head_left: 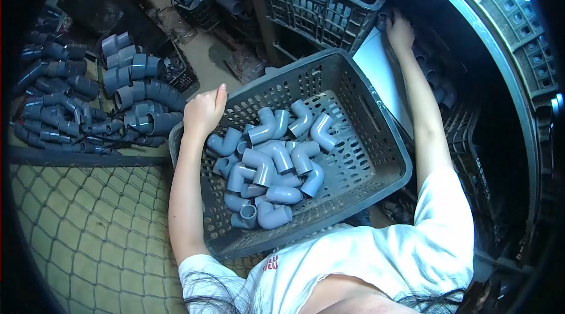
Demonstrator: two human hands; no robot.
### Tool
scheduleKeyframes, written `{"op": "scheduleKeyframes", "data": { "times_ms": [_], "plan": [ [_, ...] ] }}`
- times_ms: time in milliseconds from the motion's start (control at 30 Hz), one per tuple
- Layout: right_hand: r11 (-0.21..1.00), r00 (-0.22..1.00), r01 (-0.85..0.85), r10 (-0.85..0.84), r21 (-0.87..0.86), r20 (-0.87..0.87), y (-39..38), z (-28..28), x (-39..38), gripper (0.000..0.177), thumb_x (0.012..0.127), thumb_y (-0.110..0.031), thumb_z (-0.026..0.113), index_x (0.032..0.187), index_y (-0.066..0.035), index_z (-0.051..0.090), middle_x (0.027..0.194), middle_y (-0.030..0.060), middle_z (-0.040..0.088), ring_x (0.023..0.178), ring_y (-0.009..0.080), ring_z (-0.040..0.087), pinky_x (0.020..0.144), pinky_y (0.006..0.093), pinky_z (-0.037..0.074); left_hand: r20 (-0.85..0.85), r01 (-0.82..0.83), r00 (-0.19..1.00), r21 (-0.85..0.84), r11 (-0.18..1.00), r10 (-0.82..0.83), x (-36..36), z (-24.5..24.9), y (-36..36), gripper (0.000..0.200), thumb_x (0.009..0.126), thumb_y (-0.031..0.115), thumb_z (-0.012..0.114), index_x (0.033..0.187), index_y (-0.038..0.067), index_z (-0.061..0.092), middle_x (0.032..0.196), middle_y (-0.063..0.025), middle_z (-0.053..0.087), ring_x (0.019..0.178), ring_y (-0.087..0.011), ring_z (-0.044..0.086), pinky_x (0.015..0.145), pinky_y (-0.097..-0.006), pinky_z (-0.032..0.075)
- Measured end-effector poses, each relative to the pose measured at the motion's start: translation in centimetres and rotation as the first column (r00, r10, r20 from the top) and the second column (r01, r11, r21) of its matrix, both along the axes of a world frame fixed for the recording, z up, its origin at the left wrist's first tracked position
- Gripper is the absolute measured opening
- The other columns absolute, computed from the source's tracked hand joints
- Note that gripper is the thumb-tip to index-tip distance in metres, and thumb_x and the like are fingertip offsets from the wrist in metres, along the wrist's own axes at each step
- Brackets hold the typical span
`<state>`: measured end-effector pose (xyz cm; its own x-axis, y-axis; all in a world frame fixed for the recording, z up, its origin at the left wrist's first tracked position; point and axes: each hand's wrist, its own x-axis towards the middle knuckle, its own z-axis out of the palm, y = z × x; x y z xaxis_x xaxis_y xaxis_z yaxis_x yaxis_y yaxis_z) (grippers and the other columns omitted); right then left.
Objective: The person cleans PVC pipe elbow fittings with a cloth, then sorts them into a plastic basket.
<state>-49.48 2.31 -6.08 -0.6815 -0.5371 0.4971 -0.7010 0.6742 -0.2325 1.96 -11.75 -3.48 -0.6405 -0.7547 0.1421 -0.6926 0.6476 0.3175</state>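
A dark plastic basket [365, 137] with slotted walls is tilted in front of my body. Grey elbow pipe fittings [273, 155] lie heaped in its left and lower part. My left hand [204, 109] is closed over the basket's upper left rim, its thumb pointing up. Far from the basket, my right hand [400, 32] reaches to the upper right, beside a white sheet [379, 75] and near dark fittings in shadow. Its fingertips are at a fitting, and the shadow hides whether they grip it.
Stacks of grey fittings [135, 78] stand at the left, above a wire mesh [94, 220]. Another black crate [312, 8] with fittings is at the top. A dark crate [471, 167] stands to the right, beside a curved metal frame [500, 61].
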Motion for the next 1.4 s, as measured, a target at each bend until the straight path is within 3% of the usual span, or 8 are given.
{"op": "scheduleKeyframes", "data": {
  "times_ms": [300,433,600,700,800,933,1100,1400],
  "plan": [
    [0.876,0.984,-0.136,0.064,-0.464,-0.168,4.5,3.5,2.9,0.031,0.089,-0.02,0.061,0.108,0.003,0.058,0.095,0.0215,0.068,0.085,0.0363,0.069,0.073,0.0447,0.054,0.0,0.039,0.999,-0.001,0.999,-0.039,-0.3,-0.6,-0.6,0.049,0.1,0.04,0.038,0.086,0.007,0.071,0.082,-0.0198,0.068,0.079,-0.0404,0.065,0.07,-0.0485,0.051],
    [0.43,0.822,-0.124,0.549,-0.894,0.151,7.4,7.7,11.6,0.014,0.09,-0.003,0.062,0.098,0.004,0.054,0.091,0.0131,0.066,0.073,0.0174,0.069,0.063,0.0261,0.054,0.023,0.015,1.0,0.013,1.0,-0.015,-0.2,-0.3,-0.3,0.049,0.1,0.041,0.037,0.092,0.009,0.073,0.086,-0.0192,0.069,0.082,-0.0403,0.066,0.071,-0.0478,0.052],
    [0.651,0.511,-0.653,0.756,-0.387,0.409,11.2,12.5,22.4,0.021,0.085,-0.014,0.067,0.106,-0.007,0.066,0.099,0.007,0.064,0.095,0.0144,0.062,0.074,0.03,0.054,0.046,0.009,0.999,0.024,1.0,-0.01,-0.2,-0.5,-0.4,0.05,0.101,0.042,0.036,0.094,0.008,0.073,0.088,-0.0193,0.069,0.084,-0.0405,0.065,0.074,-0.0473,0.052],
    [0.427,0.366,-0.894,0.873,-0.14,0.322,10.7,10.5,21.7,0.035,0.088,-0.034,0.067,0.114,-0.01,0.067,0.119,0.0075,0.065,0.109,0.0252,0.061,0.095,0.0373,0.048,0.066,-0.002,0.998,0.012,1.0,0.002,-0.2,-0.4,-0.3,0.05,0.101,0.041,0.036,0.094,0.008,0.073,0.088,-0.0192,0.069,0.084,-0.0405,0.065,0.075,-0.0473,0.052],
    [0.65,0.534,-0.733,0.733,-0.202,0.422,8.9,8.7,16.2,0.036,0.086,-0.025,0.065,0.117,-0.007,0.065,0.118,0.0126,0.066,0.111,0.0291,0.062,0.098,0.0393,0.046,0.064,-0.017,0.998,0.014,1.0,0.016,0.0,-0.1,0.0,0.05,0.101,0.041,0.035,0.094,0.008,0.073,0.088,-0.0191,0.069,0.085,-0.0404,0.065,0.075,-0.0473,0.052],
    [0.967,0.972,-0.235,0.236,0.101,0.001,6.1,-0.2,5.6,0.075,0.074,-0.053,0.071,0.134,-0.012,0.053,0.141,0.0264,0.043,0.121,0.0446,0.051,0.101,0.047,0.043,0.078,-0.006,0.997,0.003,1.0,0.006,0.1,-0.1,-0.1,0.05,0.101,0.041,0.035,0.094,0.009,0.073,0.088,-0.0191,0.069,0.085,-0.0402,0.066,0.075,-0.0472,0.052],
    [0.961,0.989,-0.061,0.021,0.271,0.147,5.1,-4.0,2.7,0.088,0.068,-0.059,0.073,0.141,-0.018,0.047,0.152,0.0244,0.027,0.123,0.0497,0.048,0.099,0.051,0.045,0.056,-0.005,0.998,0.013,1.0,0.004,0.2,0.0,0.1,0.049,0.101,0.04,0.036,0.094,0.009,0.073,0.089,-0.019,0.069,0.085,-0.04,0.066,0.076,-0.0469,0.052],
    [0.975,0.951,-0.199,0.168,0.1,0.259,7.5,-2.4,7.1,0.067,0.069,-0.043,0.074,0.126,-0.012,0.056,0.137,0.0248,0.044,0.116,0.0446,0.054,0.092,0.0478,0.049,0.05,0.017,0.999,0.017,1.0,-0.017,-0.1,-0.4,-0.4,0.048,0.1,0.04,0.036,0.094,0.009,0.073,0.089,-0.0188,0.069,0.086,-0.0393,0.066,0.076,-0.0472,0.051]
  ]
}}
